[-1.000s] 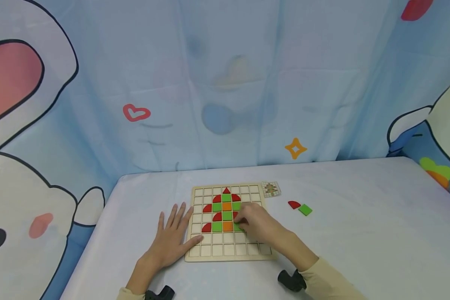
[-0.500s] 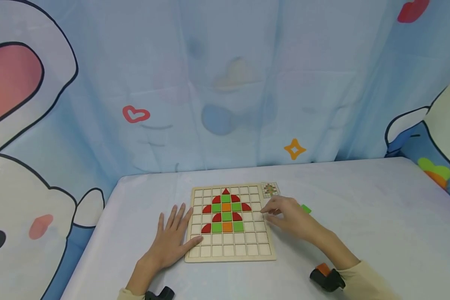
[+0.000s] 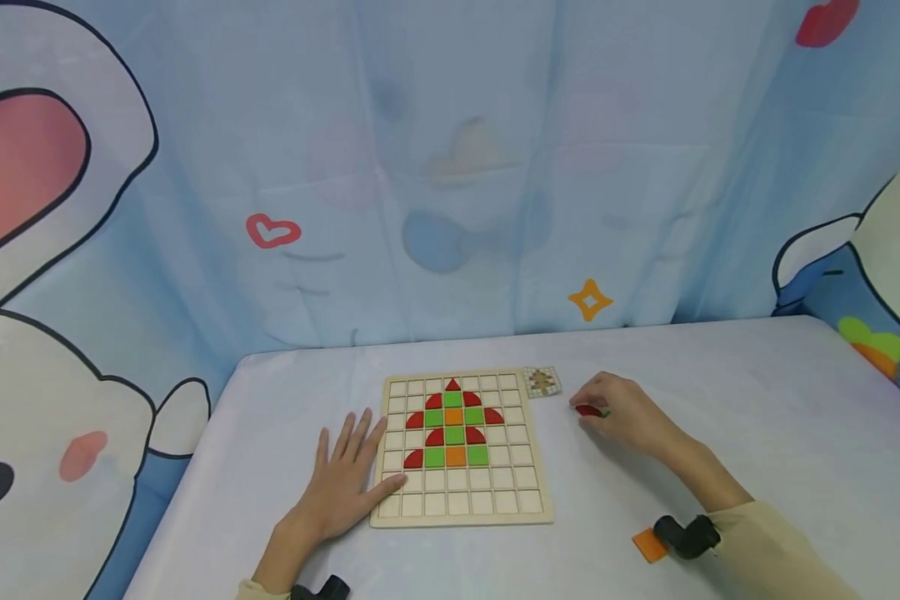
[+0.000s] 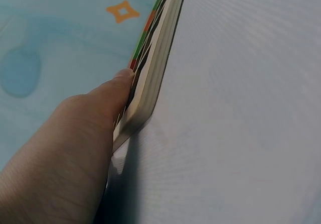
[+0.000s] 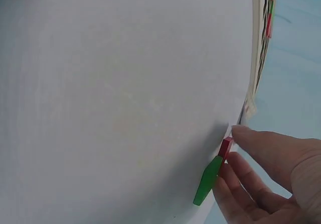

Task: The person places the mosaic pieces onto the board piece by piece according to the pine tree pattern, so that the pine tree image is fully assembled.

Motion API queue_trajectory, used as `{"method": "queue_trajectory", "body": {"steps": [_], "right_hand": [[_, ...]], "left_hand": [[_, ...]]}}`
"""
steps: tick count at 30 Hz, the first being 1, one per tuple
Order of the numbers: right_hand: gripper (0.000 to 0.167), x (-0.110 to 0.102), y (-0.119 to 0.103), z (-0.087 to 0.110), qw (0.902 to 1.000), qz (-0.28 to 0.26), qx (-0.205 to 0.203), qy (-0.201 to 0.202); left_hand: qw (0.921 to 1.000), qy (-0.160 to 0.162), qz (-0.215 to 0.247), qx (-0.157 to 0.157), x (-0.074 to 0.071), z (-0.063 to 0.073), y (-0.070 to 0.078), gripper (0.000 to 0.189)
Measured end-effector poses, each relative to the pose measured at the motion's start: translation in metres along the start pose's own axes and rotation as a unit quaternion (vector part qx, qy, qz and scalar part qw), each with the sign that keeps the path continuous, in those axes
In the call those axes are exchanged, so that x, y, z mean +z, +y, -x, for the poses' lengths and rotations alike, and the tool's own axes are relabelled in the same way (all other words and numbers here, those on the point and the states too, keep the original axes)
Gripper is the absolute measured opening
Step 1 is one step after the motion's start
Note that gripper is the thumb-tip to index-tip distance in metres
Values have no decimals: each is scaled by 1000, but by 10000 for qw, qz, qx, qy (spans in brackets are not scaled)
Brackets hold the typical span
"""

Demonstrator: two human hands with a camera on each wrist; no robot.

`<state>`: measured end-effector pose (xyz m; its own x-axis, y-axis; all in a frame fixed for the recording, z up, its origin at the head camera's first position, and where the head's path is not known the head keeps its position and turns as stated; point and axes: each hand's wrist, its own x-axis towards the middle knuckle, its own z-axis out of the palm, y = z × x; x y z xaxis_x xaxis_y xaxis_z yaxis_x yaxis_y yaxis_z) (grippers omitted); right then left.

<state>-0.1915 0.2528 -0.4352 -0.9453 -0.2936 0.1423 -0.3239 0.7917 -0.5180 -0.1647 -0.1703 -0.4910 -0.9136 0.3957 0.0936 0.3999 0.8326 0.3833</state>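
Note:
A wooden grid board [image 3: 536, 505] lies on the white table, with red, green and orange tiles set in its cells like a tree. My left hand [image 3: 337, 487] rests spread at the board's left edge, thumb over its lower left part. Right of the board, my right hand [image 3: 633, 417] has thumb and fingers bent about a red quarter-circle tile [image 3: 588, 411]. In the right wrist view, the red tile [image 5: 225, 146] sits between thumb and fingers, with a green square tile [image 5: 207, 181] right beside it. Most of that green tile is hidden by the hand in the head view.
A small pattern card [image 3: 542, 382] lies against the board's upper right corner. An orange square tile [image 3: 649, 546] is on the table beside the black wrist camera [image 3: 687, 536] of the right arm. A blue printed curtain [image 3: 450, 167] hangs behind the table.
My right hand has moved right, off the board to the loose red tile. A red quarter-circle on the board's right side and the orange tile have come into sight. The left hand stays put.

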Motion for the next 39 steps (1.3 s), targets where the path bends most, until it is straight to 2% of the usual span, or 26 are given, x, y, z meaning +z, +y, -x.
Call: {"method": "queue_trajectory", "body": {"steps": [8,15,20,26,34,39], "right_hand": [[21,-5,4,-6,9988,76,397,-273],[20,-11,5,-14,9945,-177,810,-646],[20,-12,4,-18,9918,-233,1026,-730],[21,-11,4,-15,9937,-94,1001,-498],[17,-5,2,-8,9987,-112,493,74],[17,-2,0,-4,9990,142,259,329]], "left_hand": [[10000,-92,-10,2,-4,0,4,89],[9997,-187,-111,-58,-6,0,4,88],[9997,-229,-102,-71,-5,0,3,88],[9996,-243,-88,-86,-7,-1,4,89],[9996,-252,-121,-69,-6,-2,3,89],[9996,-227,-182,-59,-4,-1,2,91]]}}
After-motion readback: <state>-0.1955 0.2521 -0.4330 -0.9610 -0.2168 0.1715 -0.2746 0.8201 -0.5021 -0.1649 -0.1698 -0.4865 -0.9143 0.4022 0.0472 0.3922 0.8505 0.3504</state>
